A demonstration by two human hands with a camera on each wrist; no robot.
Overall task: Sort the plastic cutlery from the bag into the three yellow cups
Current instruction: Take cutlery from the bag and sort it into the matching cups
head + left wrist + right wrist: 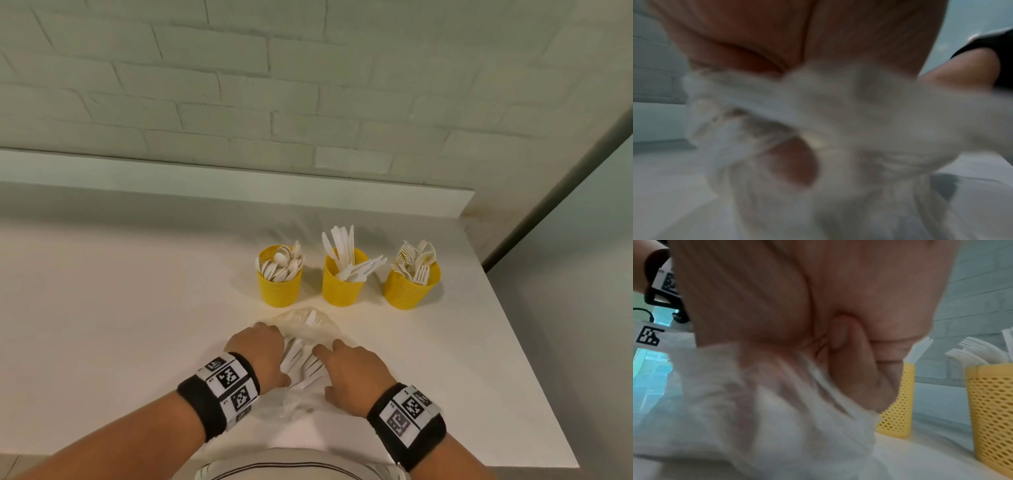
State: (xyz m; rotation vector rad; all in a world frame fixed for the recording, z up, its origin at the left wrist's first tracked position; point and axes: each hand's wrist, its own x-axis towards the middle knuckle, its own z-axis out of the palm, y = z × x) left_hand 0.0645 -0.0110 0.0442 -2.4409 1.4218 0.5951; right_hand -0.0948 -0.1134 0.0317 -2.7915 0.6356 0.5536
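Lengthwise toward cups, bag [301,346], both hands gripping

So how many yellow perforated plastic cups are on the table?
3, in a row beyond the hands: left cup holds spoons, middle cup knives, right cup forks.
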